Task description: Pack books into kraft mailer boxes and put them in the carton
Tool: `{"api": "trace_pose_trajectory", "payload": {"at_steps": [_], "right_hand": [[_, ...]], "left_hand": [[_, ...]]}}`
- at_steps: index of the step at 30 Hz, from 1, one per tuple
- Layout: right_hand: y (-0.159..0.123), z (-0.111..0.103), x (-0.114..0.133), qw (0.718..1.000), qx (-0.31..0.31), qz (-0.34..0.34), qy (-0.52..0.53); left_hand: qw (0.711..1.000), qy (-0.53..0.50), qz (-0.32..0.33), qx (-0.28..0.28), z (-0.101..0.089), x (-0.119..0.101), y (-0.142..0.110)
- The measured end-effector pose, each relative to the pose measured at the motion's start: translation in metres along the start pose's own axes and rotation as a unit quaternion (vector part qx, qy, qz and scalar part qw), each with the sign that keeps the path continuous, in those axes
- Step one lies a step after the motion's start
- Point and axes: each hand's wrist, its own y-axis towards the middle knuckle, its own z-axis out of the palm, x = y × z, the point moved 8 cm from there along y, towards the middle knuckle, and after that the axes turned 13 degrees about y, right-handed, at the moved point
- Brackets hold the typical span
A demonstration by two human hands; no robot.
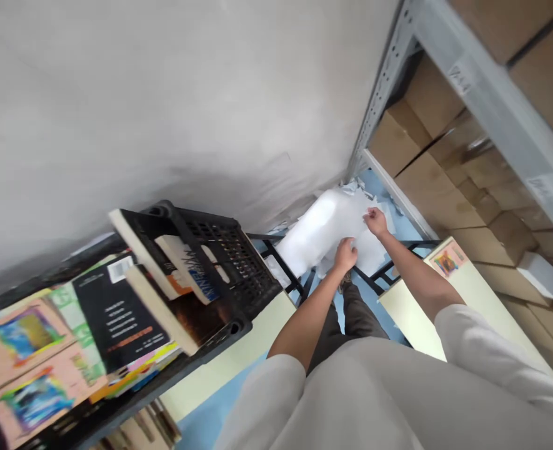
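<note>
White sheet lies in floor's far corner, between wall and shelf. Left hand and right hand over it, fingers curled; grasp unclear on both. Crate left, books inside.

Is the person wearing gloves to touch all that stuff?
No, the left hand and the right hand both show bare skin.
</note>
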Motion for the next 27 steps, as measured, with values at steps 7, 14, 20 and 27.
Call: {"api": "trace_pose_trajectory", "payload": {"at_steps": [7,14,20,27], "right_hand": [[-0.107,-0.088,0.037,0.986,-0.125,-0.007,0.115],[-0.221,-0.187,0.014,0.961,-0.236,0.018,0.146],[-0.321,-0.267,-0.043,0.931,-0.320,0.073,0.158],[-0.416,-0.335,-0.129,0.901,-0.386,0.133,0.149]], "left_hand": [[0.992,0.067,0.104,0.007,-0.032,-0.075,-0.056],[0.965,0.156,0.196,0.071,-0.016,-0.140,-0.100],[0.928,0.217,0.277,0.121,0.052,-0.194,-0.137],[0.865,0.289,0.355,0.205,0.155,-0.230,-0.191]]}}
